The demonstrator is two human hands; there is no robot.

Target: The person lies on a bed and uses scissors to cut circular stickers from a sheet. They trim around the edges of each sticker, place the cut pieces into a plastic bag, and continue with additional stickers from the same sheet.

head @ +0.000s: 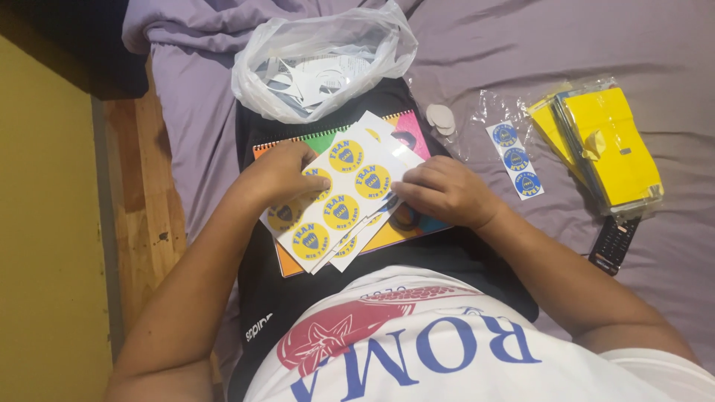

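Head view, looking down at lap and bed.

Left hand (pixel 287 173): forearm comes in from lower left, palm down, fingers curled, fingertips pressing on the top sticker sheet (pixel 344 192) at its left edge. Looks like a pinch on one round yellow sticker; whether it actually grips it, can't tell.

Right hand (pixel 445 192): forearm from lower right, palm down, fingers loosely bent, tips on the right edge of the same sheet, holding it flat. Not closed around anything.

Sticker sheet: white, rows of round yellow stickers with blue centres, tilted, top of a small fanned stack of similar sheets. Stack lies on a spiral notebook (pixel 395 234) with a multicolour cover, on a black garment across the lap.

Containers:
- Clear plastic bag (pixel 324 63) above the notebook, mouth open toward the camera, white paper cut-outs inside; exact shapes too unclear.
- Clear cellophane sleeve (pixel 607 152) at right on the purple bedsheet (pixel 521 52), holds a stack of yellow cards, blue edges showing.

Loose: strip of three blue round stickers (pixel 515 159) between the right hand and the sleeve; white discs (pixel 441 117) just above the notebook corner; dark remote (pixel 613 244) just below the sleeve.
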